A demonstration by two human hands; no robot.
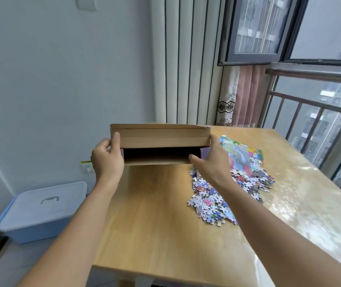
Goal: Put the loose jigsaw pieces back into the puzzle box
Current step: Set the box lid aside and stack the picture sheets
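Barely begun — the puzzle box [161, 141] gapes dark, both ends gripped by left hand [107, 160] and right hand [212, 162]. The jigsaw pieces [223, 193] lie heaped at the right — none visibly boxed yet.

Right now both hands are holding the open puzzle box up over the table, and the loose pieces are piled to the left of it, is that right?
Not quite. The head view shows the loose pieces piled on the table to the right of the puzzle box, under the right hand. The rest holds: left hand and right hand hold the open box up.

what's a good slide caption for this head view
Both hands, left hand and right hand, hold the open puzzle box above the table, loose jigsaw pieces piled alongside.
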